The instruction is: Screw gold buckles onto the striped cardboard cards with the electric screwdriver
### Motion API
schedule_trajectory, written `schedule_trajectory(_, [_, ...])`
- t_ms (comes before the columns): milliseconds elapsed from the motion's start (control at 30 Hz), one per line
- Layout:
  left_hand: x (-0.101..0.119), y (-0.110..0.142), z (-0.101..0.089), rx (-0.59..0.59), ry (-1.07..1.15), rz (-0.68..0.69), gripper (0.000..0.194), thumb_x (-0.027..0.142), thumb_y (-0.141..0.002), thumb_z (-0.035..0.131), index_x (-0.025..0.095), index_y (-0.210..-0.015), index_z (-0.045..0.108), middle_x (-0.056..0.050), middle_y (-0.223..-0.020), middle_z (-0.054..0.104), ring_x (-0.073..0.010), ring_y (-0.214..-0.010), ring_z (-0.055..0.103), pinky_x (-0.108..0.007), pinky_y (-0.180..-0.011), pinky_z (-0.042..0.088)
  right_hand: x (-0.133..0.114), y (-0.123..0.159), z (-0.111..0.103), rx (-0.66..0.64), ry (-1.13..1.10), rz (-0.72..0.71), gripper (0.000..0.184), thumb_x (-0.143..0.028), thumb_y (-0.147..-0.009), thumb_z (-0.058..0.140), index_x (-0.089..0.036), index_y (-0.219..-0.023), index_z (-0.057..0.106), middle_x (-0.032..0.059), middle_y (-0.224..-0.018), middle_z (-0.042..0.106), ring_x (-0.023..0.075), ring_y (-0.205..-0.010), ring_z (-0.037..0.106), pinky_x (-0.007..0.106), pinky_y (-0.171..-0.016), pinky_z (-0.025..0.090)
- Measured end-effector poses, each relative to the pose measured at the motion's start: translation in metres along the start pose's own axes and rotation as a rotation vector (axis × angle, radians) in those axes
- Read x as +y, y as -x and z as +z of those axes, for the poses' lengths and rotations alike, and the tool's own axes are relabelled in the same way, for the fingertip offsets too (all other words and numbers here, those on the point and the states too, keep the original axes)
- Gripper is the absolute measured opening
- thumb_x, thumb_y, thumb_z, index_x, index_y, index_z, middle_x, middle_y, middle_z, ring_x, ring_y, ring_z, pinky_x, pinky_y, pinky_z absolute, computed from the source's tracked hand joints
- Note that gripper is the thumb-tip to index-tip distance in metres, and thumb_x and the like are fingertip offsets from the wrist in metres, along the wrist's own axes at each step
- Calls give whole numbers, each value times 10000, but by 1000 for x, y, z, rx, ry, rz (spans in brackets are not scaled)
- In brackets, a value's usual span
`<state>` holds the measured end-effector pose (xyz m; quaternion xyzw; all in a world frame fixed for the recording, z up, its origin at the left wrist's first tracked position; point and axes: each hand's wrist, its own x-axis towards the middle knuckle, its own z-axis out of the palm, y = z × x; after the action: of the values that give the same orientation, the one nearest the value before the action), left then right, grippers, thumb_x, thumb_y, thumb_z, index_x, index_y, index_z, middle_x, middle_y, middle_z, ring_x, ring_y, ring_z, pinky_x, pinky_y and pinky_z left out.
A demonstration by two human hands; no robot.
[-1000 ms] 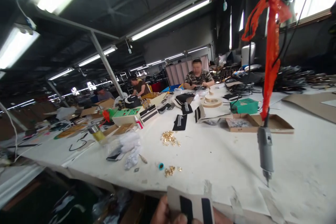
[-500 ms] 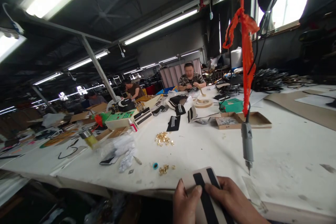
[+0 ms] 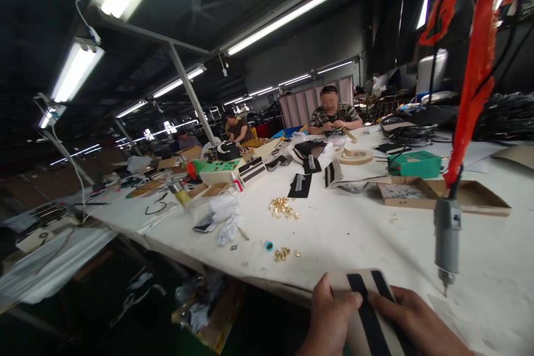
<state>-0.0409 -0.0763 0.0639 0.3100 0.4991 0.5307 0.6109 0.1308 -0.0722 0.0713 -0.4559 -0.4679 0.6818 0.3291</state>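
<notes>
Both hands hold a flat beige panel with two black stripes (image 3: 359, 317) at the table's front edge. My left hand (image 3: 331, 311) grips its left side, thumb pressed on the face near a stripe. On the opposite side my right hand (image 3: 417, 317) is closed round the edge, its thumb also on the face. The fingers behind the panel are hidden. Beyond it on the table lie a few gold metal fittings (image 3: 282, 254), a small blue cap (image 3: 269, 246) and a larger heap of gold fittings (image 3: 283, 208). A grey electric screwdriver (image 3: 448, 239) hangs to the right, apart from my hands.
Shallow cardboard trays (image 3: 404, 196) and a green box (image 3: 419, 164) stand at the right. Farther back are a tape roll (image 3: 354, 157), black pieces (image 3: 299, 185) and plastic bags (image 3: 223, 208). A co-worker (image 3: 334, 114) sits across the table (image 3: 354, 233).
The panel and both hands have risen into fuller view, with the thumbs now on its face. My view has swung right, then back left, shifting the whole scene.
</notes>
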Motion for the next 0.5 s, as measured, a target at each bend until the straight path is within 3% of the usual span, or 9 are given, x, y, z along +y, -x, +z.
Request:
schedule_trajectory(100, [-4, -3, 1, -17, -67, 67, 423, 208, -637, 788, 115, -1048, 755, -122, -962, 819, -314, -936, 737, -377, -839, 553, 4, -6, -5, 36, 71, -3, 526, -654, -896, 654, -149, -943, 793, 137, -863, 827, 321, -788, 792, 340, -686, 567])
schedule_trajectory(500, [-17, -26, 4, 43, -358, -58, 442, 131, -557, 743, 149, -998, 744, -38, -862, 784, -274, -874, 732, -325, -735, 534, -1, -29, -35, -16, 477, 24, 309, -425, -849, 654, -149, -732, 731, 84, -735, 782, 243, -680, 712, 267, -562, 453])
